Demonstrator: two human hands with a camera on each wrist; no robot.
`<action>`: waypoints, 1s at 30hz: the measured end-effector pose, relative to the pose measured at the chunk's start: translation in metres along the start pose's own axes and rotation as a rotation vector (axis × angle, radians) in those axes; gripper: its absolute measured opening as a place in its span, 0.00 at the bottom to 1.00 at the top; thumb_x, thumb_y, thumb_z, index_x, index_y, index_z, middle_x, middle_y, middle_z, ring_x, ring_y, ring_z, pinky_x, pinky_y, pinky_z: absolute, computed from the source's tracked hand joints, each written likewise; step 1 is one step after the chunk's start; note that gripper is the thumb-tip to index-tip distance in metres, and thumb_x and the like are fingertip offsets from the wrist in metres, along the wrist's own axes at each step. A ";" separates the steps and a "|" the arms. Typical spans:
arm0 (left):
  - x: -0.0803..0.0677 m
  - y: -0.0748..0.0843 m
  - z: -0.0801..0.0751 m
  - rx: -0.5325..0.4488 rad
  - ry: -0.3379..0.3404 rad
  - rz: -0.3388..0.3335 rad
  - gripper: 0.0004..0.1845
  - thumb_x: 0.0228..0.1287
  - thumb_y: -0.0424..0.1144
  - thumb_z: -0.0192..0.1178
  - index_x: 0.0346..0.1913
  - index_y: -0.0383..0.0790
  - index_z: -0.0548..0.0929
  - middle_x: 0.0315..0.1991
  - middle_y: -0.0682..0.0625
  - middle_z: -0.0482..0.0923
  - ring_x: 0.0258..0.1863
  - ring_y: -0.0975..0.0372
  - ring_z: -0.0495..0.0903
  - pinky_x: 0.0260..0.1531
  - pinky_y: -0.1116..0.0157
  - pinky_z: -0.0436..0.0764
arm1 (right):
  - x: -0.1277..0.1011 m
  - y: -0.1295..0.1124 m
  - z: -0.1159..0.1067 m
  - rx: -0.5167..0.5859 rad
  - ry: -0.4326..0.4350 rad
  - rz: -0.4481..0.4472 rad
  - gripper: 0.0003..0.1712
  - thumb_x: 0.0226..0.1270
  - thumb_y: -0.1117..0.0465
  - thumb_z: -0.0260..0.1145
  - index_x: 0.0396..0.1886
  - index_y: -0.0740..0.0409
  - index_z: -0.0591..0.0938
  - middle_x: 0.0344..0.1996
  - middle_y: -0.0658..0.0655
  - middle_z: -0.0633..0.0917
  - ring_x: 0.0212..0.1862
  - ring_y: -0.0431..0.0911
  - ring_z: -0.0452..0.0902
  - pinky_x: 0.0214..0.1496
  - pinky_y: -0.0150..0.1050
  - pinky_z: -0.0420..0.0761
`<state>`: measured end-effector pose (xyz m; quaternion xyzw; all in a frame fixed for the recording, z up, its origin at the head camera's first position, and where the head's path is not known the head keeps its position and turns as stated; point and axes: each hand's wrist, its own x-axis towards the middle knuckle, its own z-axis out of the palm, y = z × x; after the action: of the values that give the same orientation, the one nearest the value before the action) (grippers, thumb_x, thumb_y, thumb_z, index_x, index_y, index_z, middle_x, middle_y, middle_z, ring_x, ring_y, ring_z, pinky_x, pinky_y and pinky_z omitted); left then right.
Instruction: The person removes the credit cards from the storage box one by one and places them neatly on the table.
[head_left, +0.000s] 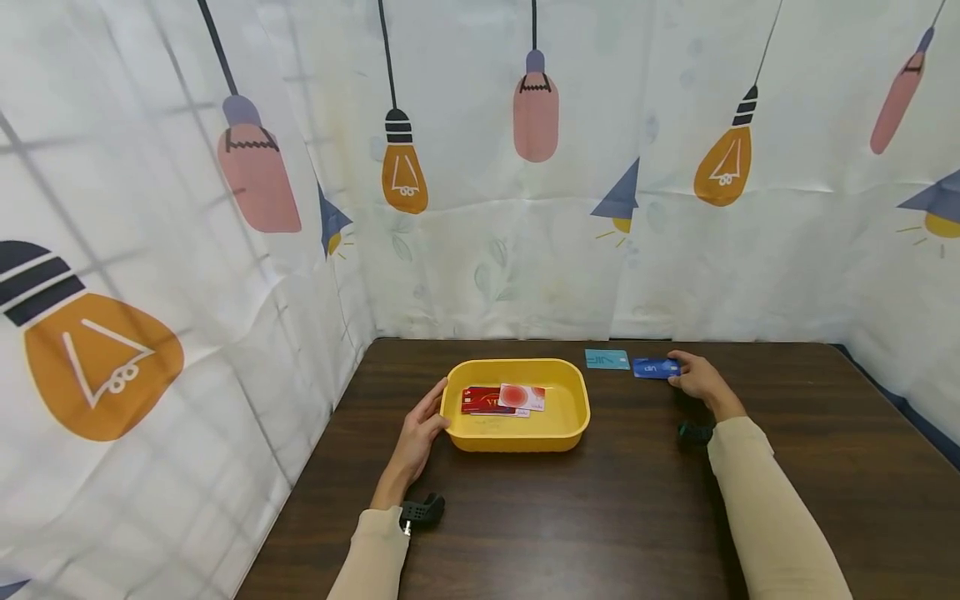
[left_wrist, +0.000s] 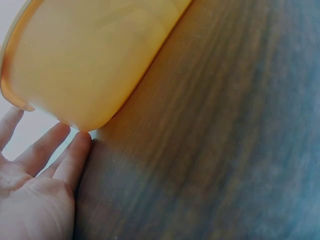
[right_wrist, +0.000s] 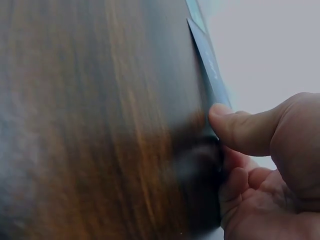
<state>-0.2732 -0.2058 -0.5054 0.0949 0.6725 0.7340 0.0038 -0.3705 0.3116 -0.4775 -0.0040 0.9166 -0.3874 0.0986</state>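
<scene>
A yellow plastic tray [head_left: 517, 444] stands on the dark wooden table. Inside lie overlapping cards, among them a red card [head_left: 480, 400] and a pink-and-white card [head_left: 522, 397]. My left hand [head_left: 417, 437] touches the tray's left side; its fingers [left_wrist: 75, 155] look fairly straight against the yellow wall in the left wrist view. At the table's far side, my right hand [head_left: 699, 382] pinches the right end of a blue card [head_left: 652, 368]. In the right wrist view the thumb lies on this blue card [right_wrist: 212, 70], whose edge looks tilted; the fingertips beneath are partly hidden.
A teal card [head_left: 607, 359] lies just left of the blue one, near the table's back edge. The brown table [head_left: 585, 517] extends toward me. White curtains [head_left: 480, 275] printed with lamps hang behind and along the left.
</scene>
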 end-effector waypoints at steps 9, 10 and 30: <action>0.000 -0.001 0.000 0.002 -0.004 -0.002 0.37 0.69 0.25 0.48 0.80 0.48 0.62 0.76 0.37 0.64 0.72 0.41 0.67 0.57 0.71 0.80 | 0.011 0.003 -0.005 -0.047 -0.030 -0.020 0.35 0.77 0.67 0.55 0.78 0.70 0.56 0.63 0.85 0.68 0.61 0.73 0.69 0.62 0.64 0.72; 0.000 0.000 0.000 0.005 -0.003 -0.002 0.37 0.69 0.25 0.48 0.80 0.48 0.62 0.76 0.37 0.64 0.72 0.41 0.67 0.57 0.71 0.80 | 0.012 0.004 -0.006 -0.061 -0.036 -0.022 0.35 0.77 0.67 0.55 0.78 0.70 0.56 0.63 0.86 0.67 0.62 0.73 0.68 0.63 0.65 0.72; 0.000 0.001 0.001 0.016 0.005 -0.011 0.37 0.69 0.25 0.49 0.80 0.47 0.62 0.77 0.38 0.63 0.73 0.43 0.66 0.62 0.65 0.79 | 0.032 0.009 -0.008 -0.095 -0.072 -0.034 0.36 0.76 0.65 0.56 0.79 0.68 0.57 0.65 0.88 0.64 0.62 0.74 0.67 0.61 0.64 0.73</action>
<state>-0.2725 -0.2047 -0.5041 0.0893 0.6790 0.7287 0.0054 -0.4030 0.3207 -0.4840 -0.0384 0.9296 -0.3447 0.1248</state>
